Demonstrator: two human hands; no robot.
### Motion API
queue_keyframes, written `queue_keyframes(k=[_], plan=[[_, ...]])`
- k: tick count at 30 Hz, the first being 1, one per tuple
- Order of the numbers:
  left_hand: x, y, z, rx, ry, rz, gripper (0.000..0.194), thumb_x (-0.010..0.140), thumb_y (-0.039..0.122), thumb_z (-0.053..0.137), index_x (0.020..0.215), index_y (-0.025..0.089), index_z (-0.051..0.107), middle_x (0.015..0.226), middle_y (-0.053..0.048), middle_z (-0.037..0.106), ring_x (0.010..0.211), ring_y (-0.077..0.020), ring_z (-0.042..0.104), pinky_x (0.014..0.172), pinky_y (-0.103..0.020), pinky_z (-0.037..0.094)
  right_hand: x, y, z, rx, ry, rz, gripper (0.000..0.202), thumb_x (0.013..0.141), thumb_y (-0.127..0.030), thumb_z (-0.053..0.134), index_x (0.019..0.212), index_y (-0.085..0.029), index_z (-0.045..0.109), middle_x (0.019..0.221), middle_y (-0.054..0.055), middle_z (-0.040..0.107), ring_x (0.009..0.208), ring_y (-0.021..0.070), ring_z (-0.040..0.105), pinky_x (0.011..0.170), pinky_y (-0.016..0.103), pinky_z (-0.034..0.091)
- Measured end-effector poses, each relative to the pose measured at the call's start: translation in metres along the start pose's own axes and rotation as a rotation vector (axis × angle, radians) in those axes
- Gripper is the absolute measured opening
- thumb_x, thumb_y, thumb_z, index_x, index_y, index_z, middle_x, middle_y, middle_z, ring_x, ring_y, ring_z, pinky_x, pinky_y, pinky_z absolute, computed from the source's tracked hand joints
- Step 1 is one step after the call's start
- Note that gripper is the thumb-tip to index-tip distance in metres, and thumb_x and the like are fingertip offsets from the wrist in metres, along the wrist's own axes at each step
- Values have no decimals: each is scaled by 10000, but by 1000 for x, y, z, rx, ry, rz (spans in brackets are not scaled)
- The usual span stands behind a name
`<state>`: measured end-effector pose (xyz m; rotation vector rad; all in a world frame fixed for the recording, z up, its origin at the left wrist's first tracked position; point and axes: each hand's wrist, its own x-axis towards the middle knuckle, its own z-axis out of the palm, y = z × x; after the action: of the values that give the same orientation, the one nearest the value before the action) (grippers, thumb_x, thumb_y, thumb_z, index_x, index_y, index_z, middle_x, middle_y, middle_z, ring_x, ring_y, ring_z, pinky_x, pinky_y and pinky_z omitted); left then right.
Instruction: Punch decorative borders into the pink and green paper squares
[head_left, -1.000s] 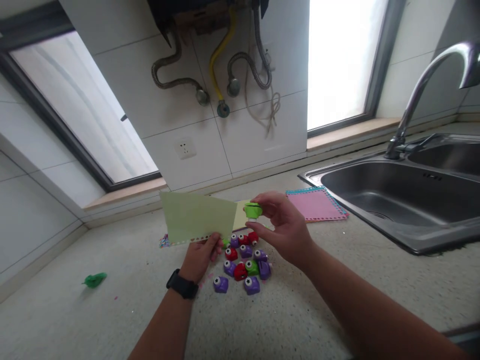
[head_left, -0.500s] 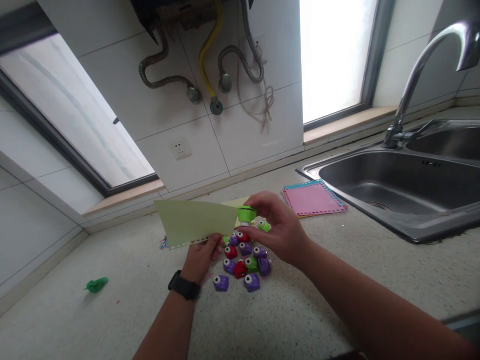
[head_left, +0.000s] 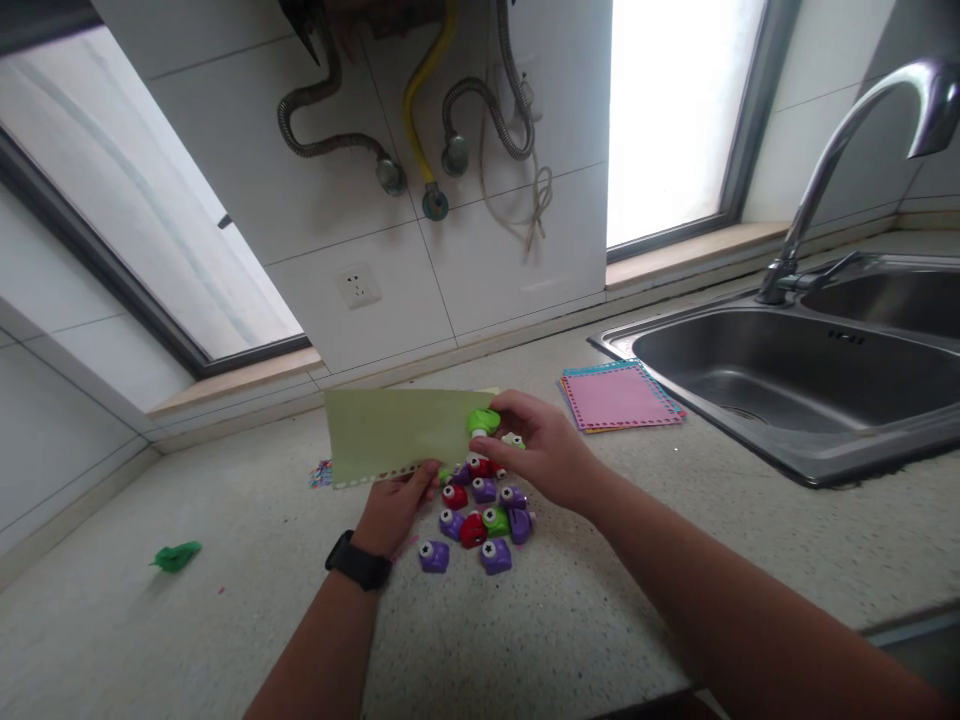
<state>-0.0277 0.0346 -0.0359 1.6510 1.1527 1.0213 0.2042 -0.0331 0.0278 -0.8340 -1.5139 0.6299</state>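
My left hand (head_left: 399,505), with a dark watch on its wrist, pinches the lower edge of a pale green sheet of paper (head_left: 390,430). A row of small punched holes runs along that lower edge. Between thumb and fingers, my right hand (head_left: 544,445) grips a bright green craft punch (head_left: 482,421) at the sheet's right edge; whether paper sits in its slot I cannot tell. Below, several purple, red and green craft punches lie in a cluster on the counter, among them a purple punch (head_left: 496,555) and a red punch (head_left: 473,530).
A stack of punched coloured paper (head_left: 622,395), pink on top, lies by the steel sink (head_left: 750,370). Paper bits (head_left: 321,474) are left of the sheet. A crumpled green piece (head_left: 176,557) rests at far left. Behind are a tiled wall, hoses and a socket (head_left: 358,286).
The green punch has tilted in my right hand and come closer against the sheet's right edge. The sheet has turned and flattened a little. The camera view has shifted slightly.
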Motion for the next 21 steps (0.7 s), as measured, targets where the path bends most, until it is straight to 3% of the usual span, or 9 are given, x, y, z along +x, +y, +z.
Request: queue_keyframes(k=[8, 14, 21], plan=[[-3, 5, 2, -54, -38, 0, 431, 804, 539, 689, 645, 140, 655, 597, -20, 611, 566, -127, 527, 557, -237, 416, 0, 11, 1, 13, -122, 219, 251, 885, -437, 637, 930, -193, 603, 780, 25, 608, 710, 162, 548, 638, 308, 463], [-5, 13, 5, -29, -100, 29, 426, 832, 522, 664, 633, 148, 620, 548, 6, 571, 518, -108, 485, 519, -227, 366, -1, 21, 8, 82, -163, 312, 298, 937, -462, 541, 1087, -210, 588, 797, 31, 605, 725, 182, 534, 654, 315, 444], [-12, 33, 12, -30, -132, 89, 476, 853, 502, 625, 525, 173, 521, 490, 32, 491, 487, -100, 432, 517, -234, 364, -2, 35, 18, 202, -268, 453, 358, 945, -521, 507, 814, -189, 527, 656, -18, 484, 565, 117, 408, 519, 262, 311]])
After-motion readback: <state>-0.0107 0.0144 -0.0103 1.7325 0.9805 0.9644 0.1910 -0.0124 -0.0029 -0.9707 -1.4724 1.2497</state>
